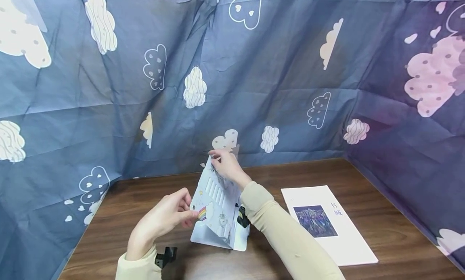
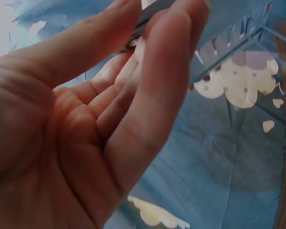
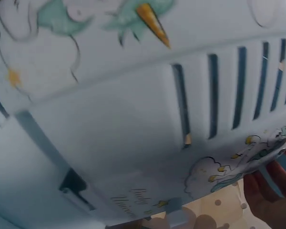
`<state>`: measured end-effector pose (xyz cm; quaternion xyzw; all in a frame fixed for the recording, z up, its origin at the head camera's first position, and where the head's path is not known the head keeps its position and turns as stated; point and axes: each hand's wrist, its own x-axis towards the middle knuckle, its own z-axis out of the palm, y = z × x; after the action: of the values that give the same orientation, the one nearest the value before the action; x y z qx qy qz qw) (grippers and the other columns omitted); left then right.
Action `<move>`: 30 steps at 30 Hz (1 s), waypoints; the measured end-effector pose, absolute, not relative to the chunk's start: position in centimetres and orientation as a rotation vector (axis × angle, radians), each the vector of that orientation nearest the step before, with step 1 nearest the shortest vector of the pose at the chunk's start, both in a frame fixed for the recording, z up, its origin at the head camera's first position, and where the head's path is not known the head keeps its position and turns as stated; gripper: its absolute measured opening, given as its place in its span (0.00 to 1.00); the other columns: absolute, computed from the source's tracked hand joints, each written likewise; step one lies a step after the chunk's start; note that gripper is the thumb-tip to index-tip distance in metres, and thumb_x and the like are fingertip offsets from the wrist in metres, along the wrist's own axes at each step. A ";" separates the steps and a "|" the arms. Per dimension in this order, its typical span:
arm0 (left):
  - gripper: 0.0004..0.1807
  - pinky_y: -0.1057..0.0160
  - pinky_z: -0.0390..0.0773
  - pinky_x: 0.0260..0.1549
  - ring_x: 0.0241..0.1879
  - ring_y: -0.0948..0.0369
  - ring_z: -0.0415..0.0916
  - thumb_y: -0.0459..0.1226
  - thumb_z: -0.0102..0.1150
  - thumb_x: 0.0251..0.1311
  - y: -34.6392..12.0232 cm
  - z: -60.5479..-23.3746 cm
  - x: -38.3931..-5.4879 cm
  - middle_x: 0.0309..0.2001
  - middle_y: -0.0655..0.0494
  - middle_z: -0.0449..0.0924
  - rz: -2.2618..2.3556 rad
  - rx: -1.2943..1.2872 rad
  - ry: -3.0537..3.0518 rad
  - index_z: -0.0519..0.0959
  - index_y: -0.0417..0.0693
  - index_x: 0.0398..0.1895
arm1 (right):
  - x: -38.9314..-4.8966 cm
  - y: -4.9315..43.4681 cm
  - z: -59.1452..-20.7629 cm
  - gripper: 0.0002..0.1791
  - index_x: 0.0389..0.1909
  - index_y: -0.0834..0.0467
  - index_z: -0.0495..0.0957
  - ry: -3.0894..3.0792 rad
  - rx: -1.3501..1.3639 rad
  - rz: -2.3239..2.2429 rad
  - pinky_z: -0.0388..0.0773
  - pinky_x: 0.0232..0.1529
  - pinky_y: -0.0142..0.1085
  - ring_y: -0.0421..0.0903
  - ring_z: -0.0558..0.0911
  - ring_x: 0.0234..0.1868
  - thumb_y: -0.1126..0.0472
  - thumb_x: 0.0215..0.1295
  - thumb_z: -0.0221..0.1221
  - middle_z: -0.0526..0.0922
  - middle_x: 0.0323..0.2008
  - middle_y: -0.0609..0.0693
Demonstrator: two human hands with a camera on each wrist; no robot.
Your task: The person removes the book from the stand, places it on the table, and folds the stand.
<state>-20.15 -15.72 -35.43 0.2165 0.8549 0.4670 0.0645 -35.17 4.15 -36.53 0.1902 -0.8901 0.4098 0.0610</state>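
Nearest, the left hand [image 1: 161,217] pinches a side edge of the stand [image 1: 221,209] between thumb and fingers, likely to steady its tilted panel [image 1: 207,201]. The stand rests on the table [image 1: 109,231], between the hands. Farther off, the right hand [image 1: 229,169], fingers curled, pinches the panel's top edge, apparently so it cannot drop.

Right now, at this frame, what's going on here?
A person holds a pale slotted stand, its panel raised at a slant above its base on a wooden table. The left hand pinches the panel's left edge; the right hand grips its top. To the right lies a white sheet bearing a dark picture.
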 end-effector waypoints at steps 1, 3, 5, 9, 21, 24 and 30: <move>0.16 0.58 0.80 0.24 0.21 0.57 0.81 0.36 0.68 0.58 -15.4 -35.4 -20.1 0.24 0.53 0.82 1.396 0.661 2.597 0.67 0.41 0.31 | -35.3 4.0 -36.6 0.18 0.61 0.54 0.76 -2.693 0.582 1.234 0.74 0.52 0.42 0.48 0.81 0.50 0.62 0.73 0.53 0.80 0.55 0.54; 0.17 0.58 0.80 0.23 0.20 0.58 0.81 0.37 0.69 0.57 -14.9 -35.3 -20.2 0.24 0.54 0.83 1.380 0.680 2.616 0.68 0.42 0.30 | -35.4 3.8 -36.6 0.18 0.61 0.54 0.76 -2.691 0.586 1.223 0.74 0.53 0.41 0.47 0.80 0.50 0.62 0.73 0.53 0.80 0.55 0.53; 0.17 0.59 0.79 0.22 0.19 0.59 0.80 0.37 0.70 0.56 -14.3 -35.3 -20.1 0.23 0.55 0.83 1.373 0.685 2.622 0.68 0.42 0.30 | -35.4 3.6 -36.6 0.18 0.61 0.54 0.76 -2.686 0.603 1.211 0.74 0.53 0.41 0.47 0.80 0.50 0.63 0.73 0.52 0.80 0.55 0.53; 0.17 0.63 0.77 0.20 0.18 0.59 0.79 0.38 0.70 0.56 -13.5 -35.4 -19.8 0.22 0.55 0.82 1.344 0.701 2.652 0.68 0.43 0.29 | -35.3 3.3 -36.7 0.18 0.62 0.54 0.76 -2.694 0.688 1.188 0.74 0.53 0.41 0.48 0.80 0.51 0.63 0.73 0.51 0.80 0.55 0.53; 0.20 0.69 0.68 0.17 0.16 0.69 0.73 0.40 0.73 0.52 -10.4 -36.0 -20.3 0.14 0.66 0.69 1.261 0.840 2.789 0.67 0.47 0.26 | -35.1 4.0 -36.4 0.18 0.60 0.55 0.77 -2.683 0.778 1.100 0.72 0.56 0.41 0.48 0.78 0.56 0.66 0.73 0.50 0.78 0.58 0.51; 0.20 0.70 0.64 0.17 0.16 0.72 0.65 0.41 0.74 0.51 -10.2 -36.1 -20.5 0.14 0.68 0.64 1.228 0.867 2.846 0.67 0.49 0.25 | -35.0 3.9 -36.2 0.18 0.60 0.57 0.76 -2.676 0.814 1.084 0.71 0.58 0.41 0.49 0.77 0.58 0.66 0.73 0.50 0.78 0.59 0.52; 0.21 0.70 0.58 0.18 0.16 0.72 0.57 0.43 0.75 0.50 -10.3 -36.3 -20.6 0.15 0.68 0.59 1.168 0.867 2.898 0.67 0.51 0.25 | -34.7 4.3 -36.2 0.18 0.61 0.58 0.76 -2.678 0.841 1.085 0.71 0.57 0.43 0.51 0.78 0.57 0.66 0.72 0.51 0.78 0.59 0.53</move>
<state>-20.55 -10.32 -36.27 0.2671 0.8926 0.3596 -0.0504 -34.71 4.28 -36.16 0.2788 -0.8879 0.3598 0.0663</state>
